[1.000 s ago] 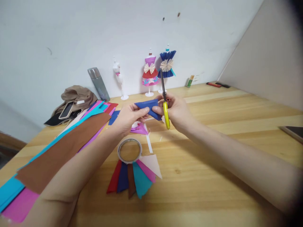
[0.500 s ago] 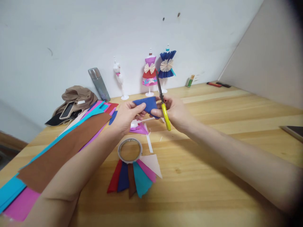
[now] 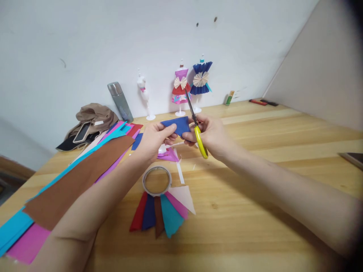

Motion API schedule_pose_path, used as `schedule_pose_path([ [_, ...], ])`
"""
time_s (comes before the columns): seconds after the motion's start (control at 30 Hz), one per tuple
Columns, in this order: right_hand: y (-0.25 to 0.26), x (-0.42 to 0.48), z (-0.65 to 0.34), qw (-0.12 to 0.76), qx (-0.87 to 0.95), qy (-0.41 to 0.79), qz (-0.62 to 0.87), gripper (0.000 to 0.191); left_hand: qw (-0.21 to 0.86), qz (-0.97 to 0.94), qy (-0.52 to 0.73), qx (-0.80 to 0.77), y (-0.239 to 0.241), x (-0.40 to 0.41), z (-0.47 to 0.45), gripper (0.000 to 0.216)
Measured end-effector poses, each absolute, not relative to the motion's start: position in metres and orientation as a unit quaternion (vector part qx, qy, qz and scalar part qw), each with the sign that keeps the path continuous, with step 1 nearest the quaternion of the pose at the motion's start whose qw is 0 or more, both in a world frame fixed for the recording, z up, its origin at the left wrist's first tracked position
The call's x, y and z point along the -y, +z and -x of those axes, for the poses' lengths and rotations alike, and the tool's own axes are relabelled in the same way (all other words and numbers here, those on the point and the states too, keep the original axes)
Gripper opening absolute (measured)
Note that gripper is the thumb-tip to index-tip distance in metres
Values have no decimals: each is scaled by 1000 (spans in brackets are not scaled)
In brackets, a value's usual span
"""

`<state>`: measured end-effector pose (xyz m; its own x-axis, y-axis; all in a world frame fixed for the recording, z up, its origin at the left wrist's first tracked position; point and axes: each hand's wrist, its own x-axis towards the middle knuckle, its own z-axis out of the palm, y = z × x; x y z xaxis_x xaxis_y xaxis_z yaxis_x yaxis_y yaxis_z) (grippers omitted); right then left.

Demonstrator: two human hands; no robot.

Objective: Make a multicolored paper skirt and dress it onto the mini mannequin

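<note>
My left hand [image 3: 153, 139] pinches the left side of a folded blue paper piece [image 3: 176, 125] held above the wooden table [image 3: 255, 181]. My right hand [image 3: 212, 135] grips yellow-handled scissors [image 3: 195, 125], blades pointing up and away, and its fingers also pinch the right edge of the blue paper. Below the hands lie a purple paper scrap [image 3: 169, 154], a white strip [image 3: 179, 172] and a tape roll [image 3: 157, 180]. A fan of coloured paper triangles [image 3: 161, 213] sits under the roll.
Long sheets of brown, cyan and magenta paper [image 3: 70, 181] lie at the left. Against the wall stand three small mannequins with paper dresses [image 3: 181, 88], a grey flask [image 3: 120, 102], and a brown cloth with a phone [image 3: 87, 121]. A dark tablet edge [image 3: 353, 158] shows at right.
The scissors have tilted, blades leaning left and the handle dropping lower right. The blue paper has been turned and raised slightly between both hands.
</note>
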<state>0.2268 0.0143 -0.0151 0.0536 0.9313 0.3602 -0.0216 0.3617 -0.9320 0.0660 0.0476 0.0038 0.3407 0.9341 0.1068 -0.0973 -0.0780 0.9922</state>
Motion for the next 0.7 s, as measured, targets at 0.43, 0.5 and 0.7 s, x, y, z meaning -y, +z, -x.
schedule_pose_path([
  [0.43, -14, -11, -223, 585, 505, 472, 424, 40, 575, -575, 448, -372, 2, -52, -64, 20],
  [0.5, -15, -12, -223, 590, 508, 466, 420, 39, 577, -576, 445, -370, 2, -52, -64, 20],
  [0.7, -16, -13, -223, 601, 494, 456, 432, 35, 589, -572, 438, -365, 2, -51, -64, 24],
])
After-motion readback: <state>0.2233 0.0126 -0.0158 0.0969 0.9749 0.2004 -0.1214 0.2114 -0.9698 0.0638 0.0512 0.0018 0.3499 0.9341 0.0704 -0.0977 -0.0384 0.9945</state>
